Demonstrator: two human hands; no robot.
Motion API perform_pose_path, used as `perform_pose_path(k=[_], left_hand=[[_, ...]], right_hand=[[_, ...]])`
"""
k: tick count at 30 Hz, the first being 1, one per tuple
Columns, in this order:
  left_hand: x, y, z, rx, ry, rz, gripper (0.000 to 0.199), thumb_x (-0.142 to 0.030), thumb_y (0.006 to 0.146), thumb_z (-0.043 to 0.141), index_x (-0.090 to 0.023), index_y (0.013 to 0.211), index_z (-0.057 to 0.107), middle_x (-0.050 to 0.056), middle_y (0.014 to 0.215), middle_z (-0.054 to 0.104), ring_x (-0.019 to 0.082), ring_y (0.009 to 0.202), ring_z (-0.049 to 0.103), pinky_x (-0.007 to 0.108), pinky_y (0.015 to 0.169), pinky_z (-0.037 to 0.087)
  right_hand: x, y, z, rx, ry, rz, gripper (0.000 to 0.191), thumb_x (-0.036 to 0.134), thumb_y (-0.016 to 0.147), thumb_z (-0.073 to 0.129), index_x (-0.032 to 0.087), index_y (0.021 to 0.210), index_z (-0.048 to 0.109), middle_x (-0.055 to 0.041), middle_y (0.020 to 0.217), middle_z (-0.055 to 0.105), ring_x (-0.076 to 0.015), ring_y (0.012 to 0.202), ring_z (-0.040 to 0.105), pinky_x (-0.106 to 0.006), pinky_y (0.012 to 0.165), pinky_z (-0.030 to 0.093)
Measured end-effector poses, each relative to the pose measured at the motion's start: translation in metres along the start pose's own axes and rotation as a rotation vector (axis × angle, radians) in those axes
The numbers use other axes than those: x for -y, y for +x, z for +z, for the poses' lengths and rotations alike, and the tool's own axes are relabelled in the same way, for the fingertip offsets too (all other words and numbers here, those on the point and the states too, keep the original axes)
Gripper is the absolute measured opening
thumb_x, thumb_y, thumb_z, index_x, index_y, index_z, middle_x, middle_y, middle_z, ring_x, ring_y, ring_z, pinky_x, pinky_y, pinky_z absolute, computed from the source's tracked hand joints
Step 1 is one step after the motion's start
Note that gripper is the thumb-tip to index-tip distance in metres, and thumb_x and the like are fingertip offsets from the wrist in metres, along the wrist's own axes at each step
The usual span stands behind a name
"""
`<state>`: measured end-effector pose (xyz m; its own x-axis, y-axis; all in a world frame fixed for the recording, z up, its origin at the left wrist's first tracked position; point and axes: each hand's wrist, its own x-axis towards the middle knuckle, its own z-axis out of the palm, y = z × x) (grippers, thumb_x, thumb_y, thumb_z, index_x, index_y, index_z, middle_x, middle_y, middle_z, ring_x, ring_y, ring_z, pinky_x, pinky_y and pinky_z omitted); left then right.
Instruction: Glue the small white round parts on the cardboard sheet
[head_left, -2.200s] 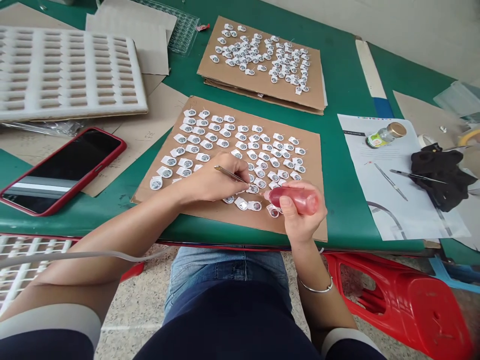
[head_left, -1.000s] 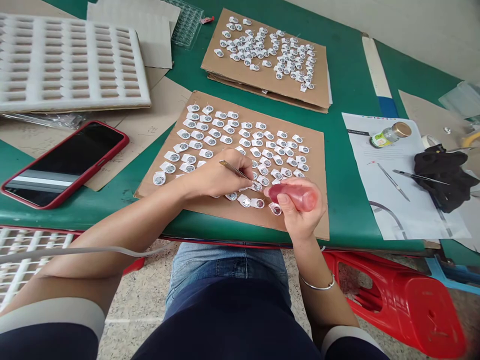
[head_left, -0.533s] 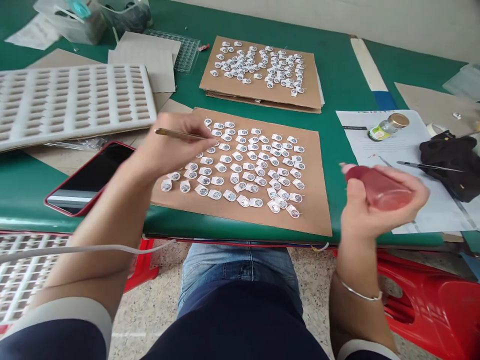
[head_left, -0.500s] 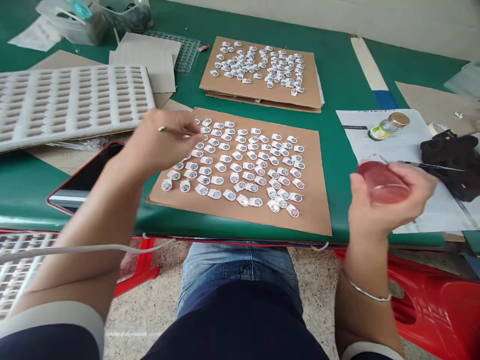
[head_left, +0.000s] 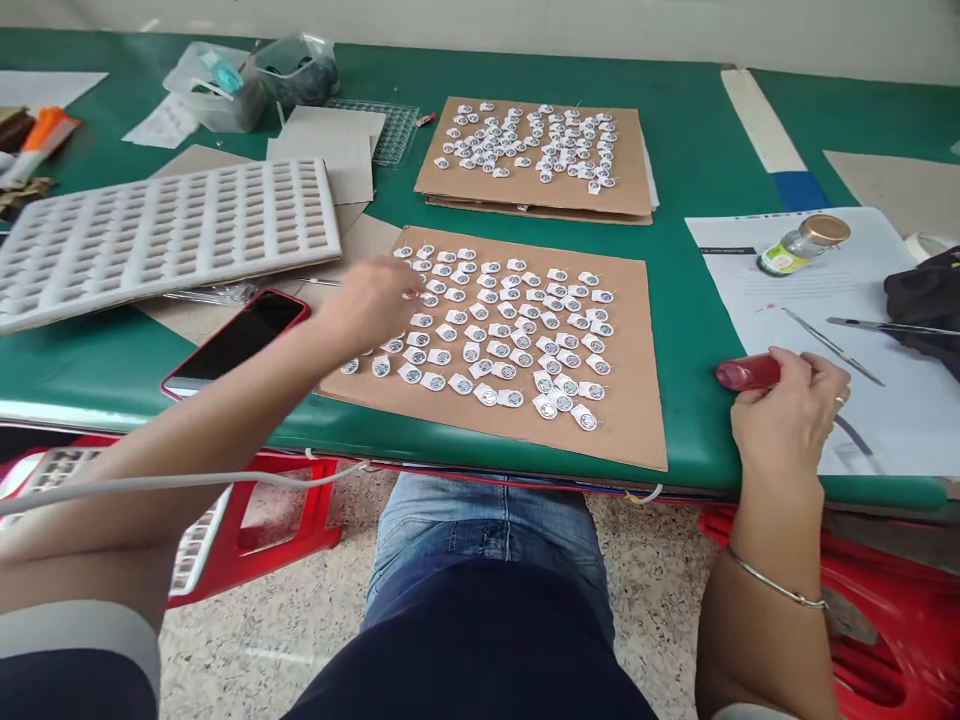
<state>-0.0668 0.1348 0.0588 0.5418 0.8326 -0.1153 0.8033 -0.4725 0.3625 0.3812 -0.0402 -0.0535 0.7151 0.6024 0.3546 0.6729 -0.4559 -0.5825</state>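
Note:
My left hand [head_left: 371, 305], blurred by motion, is closed over the left part of the front cardboard sheet [head_left: 626, 420], its fingertips near the small white tagged discs [head_left: 471, 352] there. What it pinches is too smeared to make out. A thin metallic rod [head_left: 321, 281] shows just left of this hand; whether the hand holds it is unclear. My right hand [head_left: 787, 415] grips a translucent red round piece [head_left: 750, 373], seen nearly edge-on, low over the green table beside the printed paper [head_left: 731, 270].
Left: a white slotted tray [head_left: 176, 235], a red-edged phone [head_left: 236, 345] and plastic tubs [head_left: 225, 100]. Behind: a second cardboard stack [head_left: 532, 190] with more discs. Right: a glass jar [head_left: 802, 245], tweezers [head_left: 832, 345], another metal tool [head_left: 892, 325] and a black cloth-like item [head_left: 930, 305].
The view has shifted left. My left hand has moved right over the discs. My right hand has turned the red piece from its round face to nearly edge-on and lowered it.

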Motion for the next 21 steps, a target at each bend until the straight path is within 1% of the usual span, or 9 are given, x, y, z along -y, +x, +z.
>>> perform_pose_path(k=[1, 3, 5, 8, 11, 14, 17, 19, 21], left_hand=[[-0.019, 0.002, 0.008, -0.002, 0.043, 0.047, 0.026, -0.03, 0.08, 0.046, -0.014, 0.09, 0.064, 0.008, 0.096, 0.059, 0.021, 0.095, 0.047, 0.033, 0.087, 0.032], [-0.047, 0.007, 0.025, 0.119, 0.053, 0.172, 0.022, -0.025, 0.079, 0.047, -0.015, 0.085, 0.066, 0.006, 0.086, 0.063, 0.017, 0.082, 0.053, 0.027, 0.076, 0.037], [-0.063, 0.012, 0.04, 0.183, 0.045, 0.229, 0.021, -0.024, 0.078, 0.049, -0.015, 0.084, 0.068, 0.006, 0.085, 0.064, 0.016, 0.079, 0.055, 0.026, 0.071, 0.037], [-0.067, 0.017, 0.05, 0.253, -0.014, 0.189, 0.023, -0.026, 0.078, 0.05, -0.016, 0.088, 0.069, 0.006, 0.082, 0.066, 0.013, 0.067, 0.055, 0.024, 0.061, 0.036], [-0.065, 0.019, 0.051, 0.29, -0.042, 0.133, 0.023, -0.029, 0.078, 0.051, -0.018, 0.089, 0.069, 0.005, 0.077, 0.065, 0.011, 0.058, 0.053, 0.023, 0.054, 0.033], [-0.067, 0.021, 0.05, 0.316, 0.002, 0.102, 0.024, -0.033, 0.076, 0.053, -0.018, 0.087, 0.069, 0.005, 0.074, 0.065, 0.014, 0.062, 0.055, 0.024, 0.054, 0.034], [-0.071, 0.023, 0.051, 0.362, 0.042, 0.052, 0.024, -0.035, 0.075, 0.055, -0.018, 0.087, 0.068, 0.005, 0.073, 0.065, 0.015, 0.065, 0.057, 0.023, 0.053, 0.035], [-0.075, 0.024, 0.051, 0.388, 0.062, 0.026, 0.024, -0.034, 0.075, 0.055, -0.019, 0.089, 0.068, 0.004, 0.074, 0.066, 0.014, 0.062, 0.057, 0.023, 0.052, 0.035], [-0.079, 0.026, 0.051, 0.384, 0.092, 0.025, 0.023, -0.034, 0.075, 0.055, -0.02, 0.089, 0.068, 0.004, 0.076, 0.066, 0.015, 0.062, 0.057, 0.022, 0.052, 0.034]], right_hand=[[-0.002, 0.0, 0.0, -0.001, 0.017, 0.011, 0.066, -0.008, 0.04, 0.068, 0.025, 0.097, 0.066, -0.0167, 0.117, 0.048, -0.0356, 0.12, 0.04, -0.052, 0.085, 0.034], [-0.005, 0.002, 0.001, -0.018, 0.052, 0.029, 0.068, -0.007, 0.04, 0.067, 0.025, 0.1, 0.066, -0.018, 0.12, 0.048, -0.0366, 0.121, 0.04, -0.053, 0.087, 0.032], [-0.009, 0.003, 0.002, -0.034, 0.083, 0.051, 0.067, -0.007, 0.039, 0.067, 0.025, 0.097, 0.067, -0.0186, 0.119, 0.049, -0.0369, 0.12, 0.042, -0.053, 0.089, 0.031], [-0.011, 0.003, 0.003, -0.055, 0.106, 0.052, 0.064, -0.009, 0.04, 0.066, 0.025, 0.095, 0.067, -0.0177, 0.117, 0.051, -0.0346, 0.119, 0.045, -0.051, 0.093, 0.031], [-0.009, -0.001, 0.002, -0.069, 0.073, -0.011, 0.061, -0.008, 0.046, 0.064, 0.024, 0.098, 0.066, -0.0163, 0.116, 0.053, -0.0319, 0.117, 0.047, -0.05, 0.095, 0.032], [-0.003, -0.008, -0.002, -0.089, 0.037, -0.076, 0.057, -0.004, 0.051, 0.058, 0.022, 0.102, 0.064, -0.0163, 0.114, 0.055, -0.032, 0.114, 0.05, -0.051, 0.093, 0.036], [0.007, -0.016, -0.007, -0.106, -0.048, -0.167, 0.055, 0.002, 0.058, 0.052, 0.021, 0.108, 0.061, -0.0153, 0.114, 0.055, -0.0311, 0.112, 0.052, -0.049, 0.09, 0.042], [0.011, -0.02, -0.009, -0.115, -0.107, -0.213, 0.052, 0.005, 0.062, 0.049, 0.02, 0.111, 0.058, -0.0149, 0.114, 0.055, -0.0302, 0.112, 0.052, -0.048, 0.091, 0.043], [0.014, -0.021, -0.01, -0.121, -0.124, -0.24, 0.05, 0.006, 0.062, 0.047, 0.017, 0.11, 0.059, -0.0148, 0.111, 0.056, -0.0296, 0.112, 0.052, -0.046, 0.094, 0.043]])
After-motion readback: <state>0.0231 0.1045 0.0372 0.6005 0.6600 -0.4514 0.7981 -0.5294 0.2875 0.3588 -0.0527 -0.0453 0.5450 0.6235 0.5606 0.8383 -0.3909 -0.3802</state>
